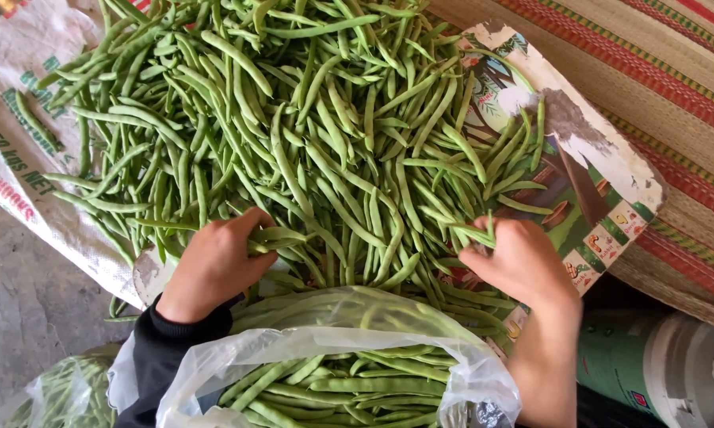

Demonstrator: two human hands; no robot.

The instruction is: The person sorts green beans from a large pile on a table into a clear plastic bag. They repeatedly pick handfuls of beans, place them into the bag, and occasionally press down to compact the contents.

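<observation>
We had our left hand (214, 265) curled around a small bunch of long green string beans (276, 238) at the near edge of the big heap of loose green beans (309, 119), their long axes pointing right. Our right hand (519, 257) pinched a few bean tips (477, 232) at the heap's right edge. The clear plastic bag (333, 337) lay just nearer than the heap, between both hands.

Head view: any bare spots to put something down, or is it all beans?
Bare: concrete floor left of the woven sack; striped mat right of the printed cardboard. Crowded: green bean pile covers the middle, where left hand and right hand work; clear plastic bag fills the near edge.
</observation>
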